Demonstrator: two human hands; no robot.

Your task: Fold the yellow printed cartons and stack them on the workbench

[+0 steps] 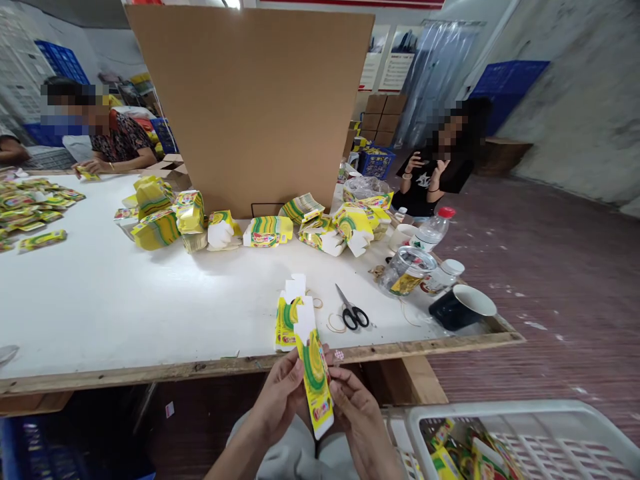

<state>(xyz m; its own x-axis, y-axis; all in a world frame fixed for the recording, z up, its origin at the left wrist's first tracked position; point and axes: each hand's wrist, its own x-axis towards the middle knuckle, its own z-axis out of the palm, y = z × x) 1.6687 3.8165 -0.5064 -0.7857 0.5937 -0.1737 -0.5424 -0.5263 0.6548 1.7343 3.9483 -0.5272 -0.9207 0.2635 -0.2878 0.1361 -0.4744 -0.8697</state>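
Between my two hands, in front of the table's front edge, is a yellow and green printed carton (314, 370) with a white flap at its upper end. My left hand (280, 387) grips its left side, thumb on the printed face. The fingers of my right hand (353, 407) are closed on its right edge. Just beyond it, a small stack of flat cartons (286, 320) lies on the table, partly hidden by the held one. Black-handled scissors (351, 311) and some rubber bands (336, 324) lie to the right of that stack.
Bundled cartons (267, 230) line the table before a tall cardboard sheet (250, 107). Filled packs (35, 203) lie at left. A dark mug (453, 310), a clear jar (407, 270) and bottles crowd the right edge. A white basket (525, 417) holds packs. Two people sit across the table.
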